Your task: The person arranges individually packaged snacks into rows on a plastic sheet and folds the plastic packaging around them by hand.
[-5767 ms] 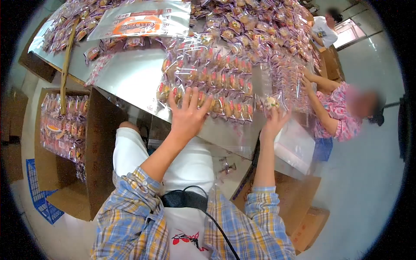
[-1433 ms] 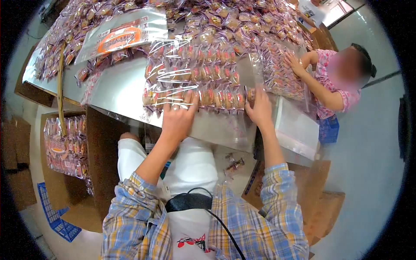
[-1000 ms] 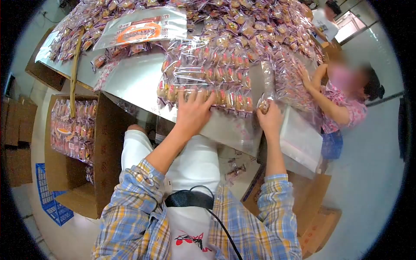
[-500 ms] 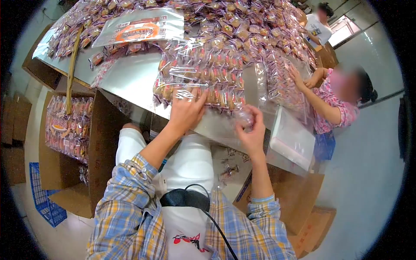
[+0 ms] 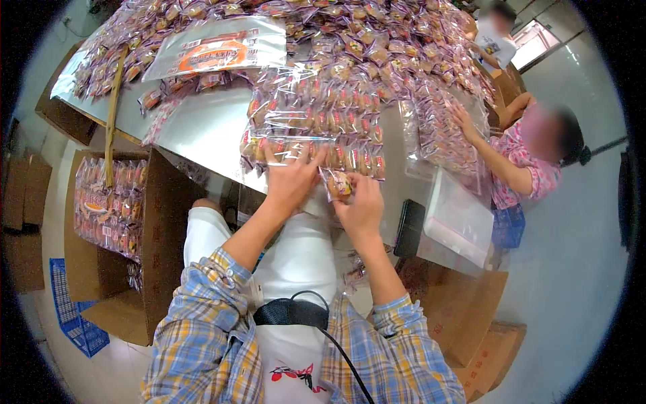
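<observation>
In front of me on the table lies a large clear plastic bag packed with rows of small wrapped cakes. My left hand rests on its near edge, fingers spread over the film. Just to the right, my right hand pinches a single wrapped cake between thumb and fingers. This cake sits at the bag's near side, close to my left fingertips; whether it touches the bag I cannot tell.
Loose wrapped cakes are heaped across the far table. A printed bag lies at the back left. Right of me are a black flat object, a stack of clear bags and a co-worker's hand. An open carton stands left.
My right hand has moved left, bringing the wrapped cake to my left hand's fingertips. The black flat object now shows where my right arm was. My left hand has barely moved.
</observation>
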The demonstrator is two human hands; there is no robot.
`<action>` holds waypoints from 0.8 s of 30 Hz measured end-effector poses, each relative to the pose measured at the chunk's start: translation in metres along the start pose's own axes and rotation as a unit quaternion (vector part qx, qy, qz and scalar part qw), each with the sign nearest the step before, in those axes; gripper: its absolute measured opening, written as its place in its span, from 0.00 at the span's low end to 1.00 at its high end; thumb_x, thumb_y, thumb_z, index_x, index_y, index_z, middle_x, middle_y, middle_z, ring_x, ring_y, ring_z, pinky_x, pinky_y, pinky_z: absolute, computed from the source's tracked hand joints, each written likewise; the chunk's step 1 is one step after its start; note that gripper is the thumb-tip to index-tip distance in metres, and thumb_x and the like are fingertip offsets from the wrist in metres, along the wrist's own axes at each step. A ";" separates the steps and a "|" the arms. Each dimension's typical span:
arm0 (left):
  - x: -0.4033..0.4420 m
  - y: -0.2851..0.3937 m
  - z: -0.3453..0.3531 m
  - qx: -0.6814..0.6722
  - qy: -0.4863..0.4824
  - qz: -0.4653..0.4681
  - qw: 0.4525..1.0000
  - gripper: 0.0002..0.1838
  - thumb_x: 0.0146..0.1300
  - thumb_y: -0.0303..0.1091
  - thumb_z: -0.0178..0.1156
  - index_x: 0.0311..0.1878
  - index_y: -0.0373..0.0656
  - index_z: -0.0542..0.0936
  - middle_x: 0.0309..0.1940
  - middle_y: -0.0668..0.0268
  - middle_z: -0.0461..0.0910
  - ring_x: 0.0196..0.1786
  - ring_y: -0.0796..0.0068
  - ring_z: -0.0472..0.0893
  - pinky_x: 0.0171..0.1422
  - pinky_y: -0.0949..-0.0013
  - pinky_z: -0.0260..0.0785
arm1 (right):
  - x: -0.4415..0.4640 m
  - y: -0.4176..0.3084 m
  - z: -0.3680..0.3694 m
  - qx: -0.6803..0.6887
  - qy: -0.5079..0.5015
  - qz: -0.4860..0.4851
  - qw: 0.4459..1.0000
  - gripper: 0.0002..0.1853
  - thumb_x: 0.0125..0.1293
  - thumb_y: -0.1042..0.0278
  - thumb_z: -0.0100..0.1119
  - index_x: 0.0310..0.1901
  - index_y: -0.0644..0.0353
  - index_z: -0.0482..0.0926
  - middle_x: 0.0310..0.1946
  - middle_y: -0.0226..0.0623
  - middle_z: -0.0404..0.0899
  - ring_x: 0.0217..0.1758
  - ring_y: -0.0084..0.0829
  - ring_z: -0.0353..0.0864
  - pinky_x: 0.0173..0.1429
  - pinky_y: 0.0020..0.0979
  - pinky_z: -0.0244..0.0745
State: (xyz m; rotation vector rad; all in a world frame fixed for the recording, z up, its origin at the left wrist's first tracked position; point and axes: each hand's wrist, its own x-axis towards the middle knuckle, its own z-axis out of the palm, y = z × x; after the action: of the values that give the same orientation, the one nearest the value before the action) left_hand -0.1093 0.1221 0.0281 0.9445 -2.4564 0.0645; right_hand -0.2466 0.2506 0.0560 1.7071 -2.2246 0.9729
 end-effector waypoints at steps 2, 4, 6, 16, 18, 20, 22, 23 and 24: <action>0.002 0.002 -0.003 -0.002 -0.024 -0.005 1.000 0.36 0.67 0.40 0.64 0.79 0.64 0.70 0.67 0.63 0.79 0.73 0.62 0.76 0.74 0.11 0.42 | -0.006 0.006 0.000 -0.027 0.012 -0.031 0.999 0.29 0.49 0.70 0.75 0.57 0.59 0.82 0.45 0.44 0.82 0.48 0.48 0.79 0.56 0.45 0.75; 0.001 0.003 -0.006 0.002 -0.033 -0.010 0.999 0.36 0.67 0.38 0.63 0.80 0.65 0.70 0.67 0.63 0.79 0.74 0.62 0.75 0.75 0.11 0.41 | -0.009 0.010 -0.001 -0.061 0.030 -0.077 0.995 0.29 0.47 0.73 0.75 0.56 0.56 0.82 0.45 0.41 0.81 0.49 0.47 0.80 0.57 0.45 0.74; 0.001 0.004 -0.008 0.009 -0.020 -0.008 1.000 0.37 0.67 0.37 0.62 0.80 0.65 0.69 0.67 0.64 0.78 0.75 0.62 0.74 0.75 0.11 0.40 | -0.008 0.005 -0.006 -0.078 0.061 -0.099 0.990 0.31 0.45 0.76 0.76 0.57 0.56 0.82 0.47 0.39 0.81 0.50 0.46 0.80 0.58 0.45 0.74; 0.002 0.002 -0.012 0.005 -0.015 -0.008 1.000 0.42 0.63 0.42 0.70 0.81 0.65 0.67 0.68 0.65 0.77 0.75 0.64 0.74 0.76 0.15 0.41 | -0.017 -0.015 -0.017 0.310 -0.031 0.219 0.925 0.28 0.56 0.61 0.82 0.58 0.59 0.84 0.51 0.41 0.83 0.50 0.42 0.83 0.55 0.42 0.78; 0.002 0.001 -0.009 -0.013 0.001 -0.013 1.000 0.41 0.63 0.43 0.71 0.80 0.64 0.68 0.68 0.66 0.77 0.75 0.65 0.74 0.76 0.15 0.42 | -0.020 -0.012 -0.019 0.226 -0.018 0.142 0.964 0.27 0.57 0.62 0.82 0.57 0.60 0.84 0.50 0.42 0.84 0.49 0.41 0.84 0.56 0.41 0.79; 0.000 -0.002 -0.008 -0.030 -0.001 -0.019 0.999 0.40 0.64 0.45 0.71 0.79 0.60 0.69 0.68 0.66 0.78 0.75 0.66 0.74 0.77 0.17 0.43 | -0.023 -0.006 -0.019 0.134 0.003 0.079 0.988 0.26 0.57 0.63 0.82 0.56 0.61 0.84 0.50 0.43 0.84 0.49 0.40 0.85 0.56 0.39 0.80; 0.000 -0.003 -0.008 -0.043 0.001 -0.023 0.999 0.39 0.64 0.46 0.71 0.78 0.55 0.71 0.69 0.66 0.78 0.75 0.67 0.74 0.78 0.19 0.44 | -0.025 -0.002 -0.018 0.036 0.036 0.032 0.998 0.26 0.58 0.65 0.82 0.56 0.62 0.84 0.50 0.44 0.85 0.48 0.40 0.86 0.56 0.38 0.81; 0.000 -0.003 -0.008 -0.049 0.003 -0.024 0.999 0.38 0.64 0.46 0.71 0.77 0.53 0.71 0.69 0.66 0.78 0.74 0.67 0.74 0.78 0.20 0.45 | -0.027 -0.002 -0.018 0.083 0.034 0.064 0.994 0.26 0.58 0.65 0.82 0.56 0.62 0.84 0.50 0.43 0.85 0.48 0.40 0.86 0.55 0.37 0.81; 0.000 -0.003 -0.010 -0.054 0.005 -0.025 0.998 0.37 0.65 0.46 0.71 0.76 0.51 0.72 0.69 0.66 0.78 0.74 0.67 0.75 0.78 0.21 0.45 | -0.026 -0.010 -0.018 0.131 0.032 0.097 0.986 0.26 0.58 0.66 0.82 0.56 0.62 0.84 0.50 0.43 0.85 0.49 0.40 0.86 0.55 0.36 0.81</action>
State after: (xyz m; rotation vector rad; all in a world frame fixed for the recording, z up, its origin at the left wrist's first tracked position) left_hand -0.1026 0.1219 0.0358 0.9550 -2.4001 -0.0800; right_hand -0.2332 0.2809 0.0605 1.5467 -2.3420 1.3995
